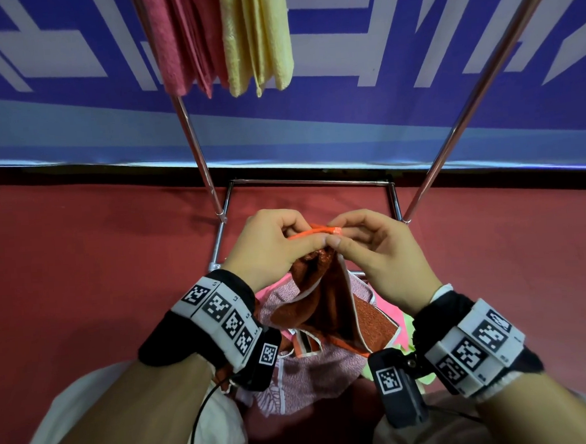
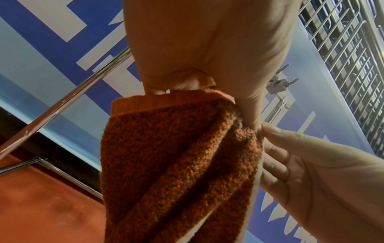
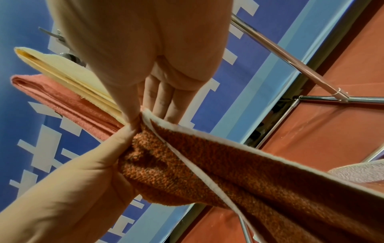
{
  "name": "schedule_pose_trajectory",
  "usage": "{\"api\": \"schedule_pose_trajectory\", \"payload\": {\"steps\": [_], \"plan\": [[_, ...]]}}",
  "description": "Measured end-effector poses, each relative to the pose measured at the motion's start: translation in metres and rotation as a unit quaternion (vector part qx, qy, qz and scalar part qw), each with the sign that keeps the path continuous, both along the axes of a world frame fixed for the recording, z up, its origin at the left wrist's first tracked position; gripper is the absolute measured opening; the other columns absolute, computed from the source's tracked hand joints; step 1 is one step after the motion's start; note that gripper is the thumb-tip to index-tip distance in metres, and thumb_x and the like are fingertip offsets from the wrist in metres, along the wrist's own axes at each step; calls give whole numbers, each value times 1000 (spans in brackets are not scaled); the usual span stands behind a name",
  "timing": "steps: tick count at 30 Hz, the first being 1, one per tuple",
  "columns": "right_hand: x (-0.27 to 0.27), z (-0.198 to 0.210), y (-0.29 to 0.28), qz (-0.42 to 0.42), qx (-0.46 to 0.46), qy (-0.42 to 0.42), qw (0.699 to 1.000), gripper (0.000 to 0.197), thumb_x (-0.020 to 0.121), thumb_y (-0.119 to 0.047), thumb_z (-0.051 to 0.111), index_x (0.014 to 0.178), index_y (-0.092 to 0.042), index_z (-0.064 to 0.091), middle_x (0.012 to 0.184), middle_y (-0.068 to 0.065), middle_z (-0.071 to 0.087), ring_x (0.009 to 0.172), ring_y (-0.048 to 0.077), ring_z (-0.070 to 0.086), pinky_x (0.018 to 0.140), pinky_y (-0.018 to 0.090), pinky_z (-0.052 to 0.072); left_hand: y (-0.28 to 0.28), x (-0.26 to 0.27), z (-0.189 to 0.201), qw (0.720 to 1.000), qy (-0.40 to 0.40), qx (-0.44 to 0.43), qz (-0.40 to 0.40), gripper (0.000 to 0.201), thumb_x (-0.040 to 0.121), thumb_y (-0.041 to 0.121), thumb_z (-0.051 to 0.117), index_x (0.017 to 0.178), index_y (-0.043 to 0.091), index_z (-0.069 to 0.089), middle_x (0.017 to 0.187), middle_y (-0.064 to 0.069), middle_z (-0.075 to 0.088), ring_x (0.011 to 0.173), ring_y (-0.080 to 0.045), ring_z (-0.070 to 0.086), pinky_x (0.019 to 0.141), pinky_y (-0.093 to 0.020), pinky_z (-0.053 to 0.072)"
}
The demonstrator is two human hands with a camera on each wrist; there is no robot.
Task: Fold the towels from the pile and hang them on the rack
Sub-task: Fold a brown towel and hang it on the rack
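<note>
Left hand (image 1: pixel 271 249) and right hand (image 1: pixel 386 260) are pressed up close together, thumb tips touching, and both are pinching the top edge of the orange towel (image 1: pixel 327 300). The left one has its thumb and curled fingers clamped on the plain orange hem. The right one nips the white-trimmed edge between thumb and forefinger, and the wrist view shows its other fingers lying fairly straight behind the cloth. The towel hangs bunched and creased from that grip, right over the pile (image 1: pixel 311 368) of pinkish patterned and neon towels down by the person's knees; can't tell if its bottom end actually touches the pile. All this is low in front of the rack (image 1: pixel 194 142), between its two slanted chrome poles and just near its base frame on the red floor (image 1: pixel 80 252). Up on the rack a folded pink towel (image 1: pixel 174 40) and a folded yellow towel (image 1: pixel 256 35) hang side by side, with a blue and white banner (image 1: pixel 377 45) behind
</note>
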State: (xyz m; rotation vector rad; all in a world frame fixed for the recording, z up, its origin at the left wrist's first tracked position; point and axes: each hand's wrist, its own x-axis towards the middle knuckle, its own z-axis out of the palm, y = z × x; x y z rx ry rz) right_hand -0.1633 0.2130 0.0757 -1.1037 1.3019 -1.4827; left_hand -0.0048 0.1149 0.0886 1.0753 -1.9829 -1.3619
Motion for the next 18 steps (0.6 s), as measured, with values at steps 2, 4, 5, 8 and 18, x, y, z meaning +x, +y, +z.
{"api": "schedule_pose_trajectory", "payload": {"steps": [2,4,5,8,18], "plan": [[0,0,0,-1,-1,-4,1000,17,84,-5,72,99,-10,67,84,-1,76,82,9,71,78,23,57,1,-1,0,1000,0,-2,4,24,78,24,85,63,18,67,47,15,47,46,0,39,48,-11,31],[-1,0,0,-2,2,-7,1000,17,86,1,71,100,-8,66,85,-1,77,82,9,72,78,22,57,1,-1,1,1000,-4,-3,8,26,78,24,86,62,18,66,46,16,46,45,-1,38,48,-11,30],[-1,0,0,-1,4,-7,1000,17,87,3,69,101,-7,66,85,-1,77,82,9,72,77,22,57,1,-1,1,1000,-5,-3,9,27,77,26,86,62,18,66,45,15,45,45,-1,38,47,-11,30],[-1,1,0,-3,10,-5,1000,16,90,5,67,102,-6,66,83,-1,76,79,8,71,76,21,56,3,-2,2,1000,-11,-4,9,29,77,29,86,61,17,65,45,15,46,45,-1,37,48,-12,30],[-18,16,-1,-87,-13,-10,996,12,98,1,58,101,-7,66,71,-7,69,64,8,59,68,24,52,4,1,12,999,-41,-10,-12,26,73,43,85,74,20,74,68,-7,69,61,-9,57,63,-29,47]]}}
